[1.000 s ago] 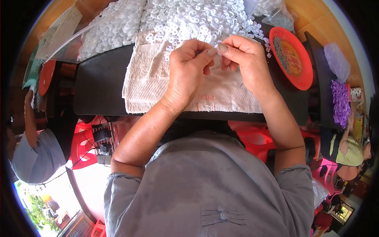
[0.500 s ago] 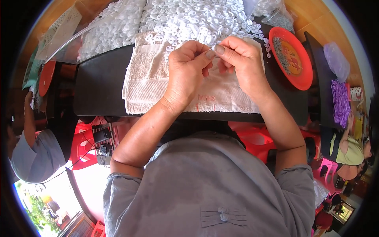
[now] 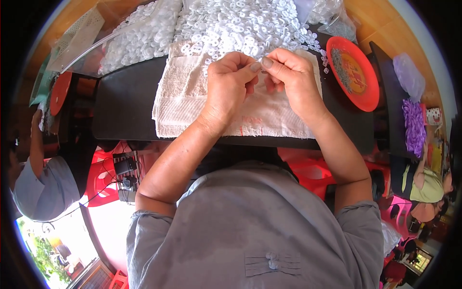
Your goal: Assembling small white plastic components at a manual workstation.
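My left hand (image 3: pixel 230 86) and my right hand (image 3: pixel 298 79) meet over a folded beige towel (image 3: pixel 180 101). On each hand, thumb and forefinger are pinched, and the tips almost touch. Whatever lies between them is too small and too covered by the fingers to make out. Just beyond my fingers spreads a heap of small white plastic pieces with holes (image 3: pixel 240 24), its near edge lying on the towel. To the right of my right hand sits a red oval plate (image 3: pixel 369 91) with a pile of thin grey metal bits (image 3: pixel 340 67) along its left side.
Under the towel is a black table (image 3: pixel 122 106). A clear bin of white pieces (image 3: pixel 137 48) stands at the far left, a clear plastic bag (image 3: pixel 339 21) at the far right. Purple strips (image 3: pixel 414 127) lie on another table. Co-workers sit on both sides.
My hands keep the same pinch over the towel, with only slight finger movement. A white bit that showed between the fingertips is now less visible. The view has shifted slightly.
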### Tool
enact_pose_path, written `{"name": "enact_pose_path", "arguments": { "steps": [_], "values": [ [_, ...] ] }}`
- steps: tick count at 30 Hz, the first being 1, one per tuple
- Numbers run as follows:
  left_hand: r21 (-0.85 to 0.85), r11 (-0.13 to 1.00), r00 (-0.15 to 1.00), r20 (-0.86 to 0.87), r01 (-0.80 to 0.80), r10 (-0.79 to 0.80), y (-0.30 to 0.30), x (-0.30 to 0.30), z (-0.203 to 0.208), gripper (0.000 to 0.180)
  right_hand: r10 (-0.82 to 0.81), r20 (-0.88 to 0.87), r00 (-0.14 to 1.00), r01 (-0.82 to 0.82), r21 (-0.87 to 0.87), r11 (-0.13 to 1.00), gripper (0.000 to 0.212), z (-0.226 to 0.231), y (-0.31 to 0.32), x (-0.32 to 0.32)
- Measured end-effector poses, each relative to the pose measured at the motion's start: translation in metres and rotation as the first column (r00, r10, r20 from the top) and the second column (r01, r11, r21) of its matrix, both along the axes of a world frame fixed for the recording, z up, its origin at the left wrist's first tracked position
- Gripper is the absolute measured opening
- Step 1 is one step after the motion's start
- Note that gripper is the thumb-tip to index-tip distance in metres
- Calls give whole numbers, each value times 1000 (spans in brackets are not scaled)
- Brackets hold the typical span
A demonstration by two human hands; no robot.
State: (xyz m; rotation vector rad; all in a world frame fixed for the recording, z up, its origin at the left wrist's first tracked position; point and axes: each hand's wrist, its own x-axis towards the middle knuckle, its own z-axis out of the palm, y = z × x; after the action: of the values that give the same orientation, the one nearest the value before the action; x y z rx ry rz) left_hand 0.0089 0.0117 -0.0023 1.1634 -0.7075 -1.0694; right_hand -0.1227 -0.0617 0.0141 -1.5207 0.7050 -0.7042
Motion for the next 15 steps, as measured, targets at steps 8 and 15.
{"name": "enact_pose_path", "arguments": {
  "steps": [8, 15],
  "values": [
    [27, 994, 994, -22, -104, 104, 2, 2, 9, 16, -30, -37, 999, 25, -124, 992, 20, -1, -11, -1],
    [-77, 971, 968, -125, -227, 216, 3, 9, 8, 15, -260, -321, 911, -177, -873, 454, 12, -25, -12, 3]
  ]
}}
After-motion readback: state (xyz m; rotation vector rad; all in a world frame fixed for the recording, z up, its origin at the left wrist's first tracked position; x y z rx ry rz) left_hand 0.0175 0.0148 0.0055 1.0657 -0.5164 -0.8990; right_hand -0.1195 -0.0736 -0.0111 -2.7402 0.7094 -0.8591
